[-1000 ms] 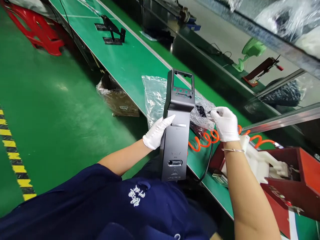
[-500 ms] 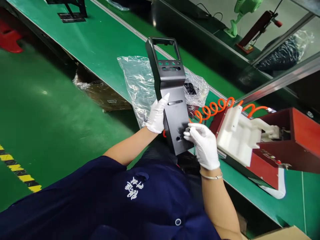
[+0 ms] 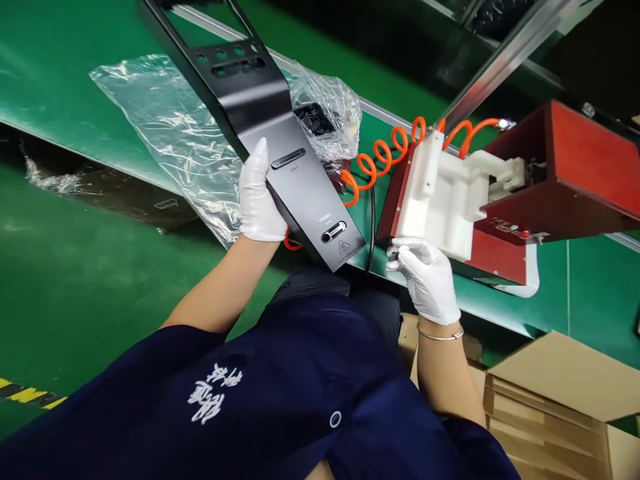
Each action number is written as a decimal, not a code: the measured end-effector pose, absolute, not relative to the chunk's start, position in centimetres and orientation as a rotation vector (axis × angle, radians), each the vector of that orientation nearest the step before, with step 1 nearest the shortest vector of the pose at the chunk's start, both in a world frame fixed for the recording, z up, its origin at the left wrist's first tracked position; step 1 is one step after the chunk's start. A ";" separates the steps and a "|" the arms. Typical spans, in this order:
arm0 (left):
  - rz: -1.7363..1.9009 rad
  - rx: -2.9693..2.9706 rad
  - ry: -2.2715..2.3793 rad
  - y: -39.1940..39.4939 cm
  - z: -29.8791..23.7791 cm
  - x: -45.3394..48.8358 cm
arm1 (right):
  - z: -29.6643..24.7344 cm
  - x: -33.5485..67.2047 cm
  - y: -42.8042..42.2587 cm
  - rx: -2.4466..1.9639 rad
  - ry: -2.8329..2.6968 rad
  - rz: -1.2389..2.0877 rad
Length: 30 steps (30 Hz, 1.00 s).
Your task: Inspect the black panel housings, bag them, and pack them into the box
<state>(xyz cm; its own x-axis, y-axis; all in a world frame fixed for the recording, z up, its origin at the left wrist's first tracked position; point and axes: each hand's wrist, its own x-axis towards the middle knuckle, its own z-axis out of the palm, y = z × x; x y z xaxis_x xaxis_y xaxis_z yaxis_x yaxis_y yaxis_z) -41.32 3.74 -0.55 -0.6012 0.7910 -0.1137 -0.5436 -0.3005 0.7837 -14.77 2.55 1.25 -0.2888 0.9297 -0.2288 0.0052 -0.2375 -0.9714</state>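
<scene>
My gloved left hand (image 3: 260,197) grips the left edge of a long black housing panel (image 3: 300,190), thumb on its face and fingers underneath. The panel is tilted, with a large rectangular opening at its far end, a row of round holes, and slots marked MAX and MIN. A warning triangle is printed near its close end. My gloved right hand (image 3: 425,273) is closed in a pinch on a small dark piece (image 3: 393,255), apart from the panel and just before the red machine. Most of that piece is hidden by the fingertips.
A red press-like machine (image 3: 575,160) with a white fixture (image 3: 435,200) stands on the green bench at right. An orange coiled air hose (image 3: 383,157) runs to it. Clear plastic bags (image 3: 160,127) lie behind the panel; one holds dark parts. Cardboard boxes (image 3: 555,400) stand lower right.
My view has turned to the right. My right hand has moved away from the panel's lower slot toward the machine, still pinching the small piece. The left hand keeps its hold on the panel.
</scene>
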 end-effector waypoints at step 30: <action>1.920 0.087 1.072 -0.5 1.4 -38.6 | 1.8 -14.4 -1.3 -1.018 -0.947 2.101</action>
<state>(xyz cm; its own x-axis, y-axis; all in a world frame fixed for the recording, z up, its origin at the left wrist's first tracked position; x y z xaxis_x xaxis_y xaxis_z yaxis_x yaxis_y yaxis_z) -38.56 -0.52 1.42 -0.5865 0.7356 -0.3389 -0.6744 -0.2119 0.7072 -14.37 -1.34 1.81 -0.5169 0.7611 -0.3919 -0.2104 -0.5567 -0.8036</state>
